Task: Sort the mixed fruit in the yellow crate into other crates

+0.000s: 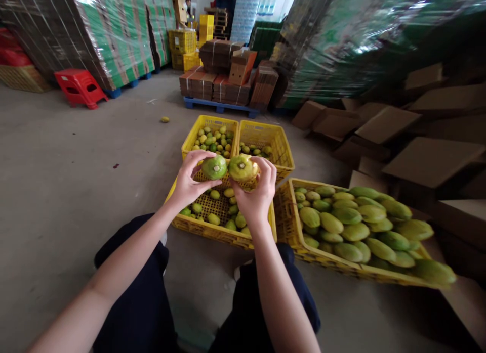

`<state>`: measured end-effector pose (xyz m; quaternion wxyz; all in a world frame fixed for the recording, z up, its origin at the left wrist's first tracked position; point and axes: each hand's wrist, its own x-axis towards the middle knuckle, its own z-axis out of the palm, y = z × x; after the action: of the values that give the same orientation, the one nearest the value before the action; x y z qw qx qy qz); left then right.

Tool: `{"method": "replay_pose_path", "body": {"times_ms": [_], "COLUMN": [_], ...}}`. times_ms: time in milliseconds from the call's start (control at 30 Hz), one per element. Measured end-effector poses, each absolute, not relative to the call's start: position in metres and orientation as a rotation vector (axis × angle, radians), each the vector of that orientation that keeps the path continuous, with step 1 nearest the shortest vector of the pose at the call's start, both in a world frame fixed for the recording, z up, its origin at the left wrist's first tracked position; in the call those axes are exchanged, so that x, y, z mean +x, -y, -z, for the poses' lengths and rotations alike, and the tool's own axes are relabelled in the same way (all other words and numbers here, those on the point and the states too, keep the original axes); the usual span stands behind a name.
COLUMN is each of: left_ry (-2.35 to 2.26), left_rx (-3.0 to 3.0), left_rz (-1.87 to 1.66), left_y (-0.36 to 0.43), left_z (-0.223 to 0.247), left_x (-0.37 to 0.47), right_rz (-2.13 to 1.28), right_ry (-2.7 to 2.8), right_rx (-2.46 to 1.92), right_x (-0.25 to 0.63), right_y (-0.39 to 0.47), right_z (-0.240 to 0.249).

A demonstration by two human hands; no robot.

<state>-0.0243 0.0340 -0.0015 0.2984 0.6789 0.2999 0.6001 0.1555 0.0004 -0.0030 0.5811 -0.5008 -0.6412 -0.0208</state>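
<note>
My left hand [193,177] is closed around a green papaya [214,167], thumb below and fingers above, with its stem end facing me. In my right hand [257,191] is a yellower papaya [243,167], also stem end towards me. The two fruits are side by side, almost touching, above the near yellow crate [212,232]. Several green and yellow fruits [213,219] are scattered over the bottom of that crate. To the right, a long yellow crate [304,249] is heaped with larger, elongated papayas [355,231].
Behind the near crate stand a left yellow crate [190,133] full of fruit and a right one [283,145] with a few. One fruit [164,119] lies on the floor. A red stool [79,85], flattened cardboard on a blue pallet [220,106], loose cartons [433,161] and wrapped stacks surround me.
</note>
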Motion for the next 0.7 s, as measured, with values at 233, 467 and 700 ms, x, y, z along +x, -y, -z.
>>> {"method": "replay_pose_path", "body": {"times_ms": [233, 467, 700], "left_ry": [-0.817, -0.725, -0.664], "left_rx": [1.613, 1.208, 0.837], "left_rz": [-1.531, -1.516, -1.331], "left_y": [-0.026, -0.034, -0.050], "left_z": [-0.008, -0.003, 0.003], "left_x": [-0.022, -0.021, -0.029], "right_rz": [-0.191, -0.698, -1.069], "right_ry": [1.412, 1.203, 1.101], "right_rx": [-1.180, -1.072, -1.022], "right_x": [0.153, 0.152, 0.157], "right_y": [0.002, -0.003, 0.000], "right_z": [-0.002, -0.003, -0.008]}}
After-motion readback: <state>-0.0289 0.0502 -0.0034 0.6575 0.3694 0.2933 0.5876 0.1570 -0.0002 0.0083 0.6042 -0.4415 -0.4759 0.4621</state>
